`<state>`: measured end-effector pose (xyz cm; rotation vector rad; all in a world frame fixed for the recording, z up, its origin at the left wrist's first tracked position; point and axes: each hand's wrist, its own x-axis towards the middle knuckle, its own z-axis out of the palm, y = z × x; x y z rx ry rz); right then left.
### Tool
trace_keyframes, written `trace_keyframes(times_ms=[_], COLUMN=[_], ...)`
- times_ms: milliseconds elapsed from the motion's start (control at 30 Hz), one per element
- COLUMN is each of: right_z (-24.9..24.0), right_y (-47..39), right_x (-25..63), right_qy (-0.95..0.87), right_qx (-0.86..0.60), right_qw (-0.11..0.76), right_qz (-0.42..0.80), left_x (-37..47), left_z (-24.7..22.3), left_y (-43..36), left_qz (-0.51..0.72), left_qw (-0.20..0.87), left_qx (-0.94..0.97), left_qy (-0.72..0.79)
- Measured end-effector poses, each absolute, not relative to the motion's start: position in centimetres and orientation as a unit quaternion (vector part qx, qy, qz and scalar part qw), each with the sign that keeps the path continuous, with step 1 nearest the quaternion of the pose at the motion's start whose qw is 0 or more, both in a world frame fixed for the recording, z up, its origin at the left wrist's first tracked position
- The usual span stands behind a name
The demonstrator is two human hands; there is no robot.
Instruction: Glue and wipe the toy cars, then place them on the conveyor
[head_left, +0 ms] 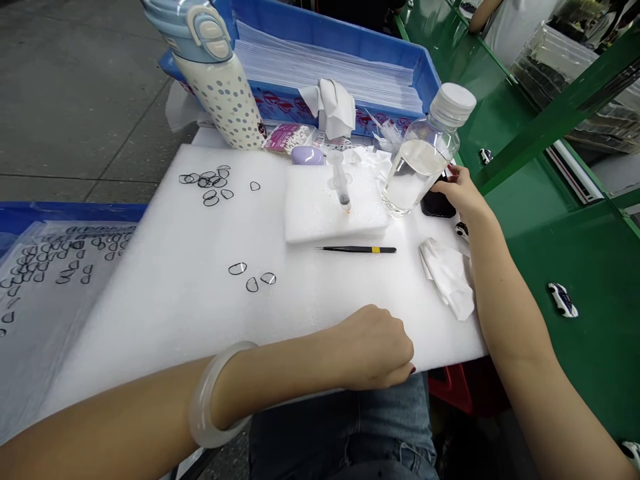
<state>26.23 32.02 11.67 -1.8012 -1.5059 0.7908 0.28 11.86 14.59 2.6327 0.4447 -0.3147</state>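
My left hand [377, 348] rests curled at the near edge of the white foam sheet [165, 300]; its fingertips are mostly turned away from view. At the right, my right hand [463, 190] has its fingers on a small black object [439, 203], just beside a clear bottle [420, 160] of liquid. Black tweezers [357, 249] with a yellow band lie in front of a raised foam block [320, 213], which carries a syringe [340, 180]. Three thin black rings [252, 285] lie near the middle, and several more [207, 179] are grouped at the back left.
A dotted flask [225, 100] and a blue bin [340, 27] of white sheets stand behind. Crumpled tissue [447, 277] lies near my right forearm. Small toy cars [563, 300] sit on the green bench [540, 247]. More rings lie on a covered tray [45, 333] at left.
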Motion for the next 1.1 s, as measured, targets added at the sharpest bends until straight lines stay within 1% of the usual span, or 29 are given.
trace_keyframes(times_ms=[100, 200, 367, 567, 767, 967, 1100], right_z=[12.2, 12.2, 11.9, 12.3, 12.3, 12.3, 12.4], right_y=[31.6, 31.3, 31.4, 31.2, 31.5, 31.2, 31.1], right_x=[26.1, 25.8, 25.5, 26.2, 27.0, 28.2, 28.3], right_qy=[-0.527, -0.533, -0.538, -0.554, -0.529, -0.531, -0.547], right_qx=[-0.705, -0.696, -0.713, -0.683, -0.694, -0.660, -0.655], right_qw=[0.341, 0.345, 0.336, 0.338, 0.347, 0.377, 0.370], right_qz=[0.330, 0.336, 0.297, 0.336, 0.345, 0.375, 0.367], left_x=[0.3, 0.3, 0.3, 0.1, 0.2, 0.2, 0.2], left_z=[14.5, 14.5, 14.3, 13.8, 14.2, 14.3, 14.4], left_y=[11.9, 11.9, 11.7, 11.6, 11.7, 11.7, 11.8], left_qz=[-0.110, -0.102, -0.083, -0.039, -0.079, -0.068, -0.092], left_qw=[0.223, 0.226, 0.228, 0.233, 0.230, 0.228, 0.230], left_qx=[0.955, 0.955, 0.955, 0.956, 0.955, 0.956, 0.954], left_qy=[0.163, 0.164, 0.169, 0.174, 0.169, 0.173, 0.170])
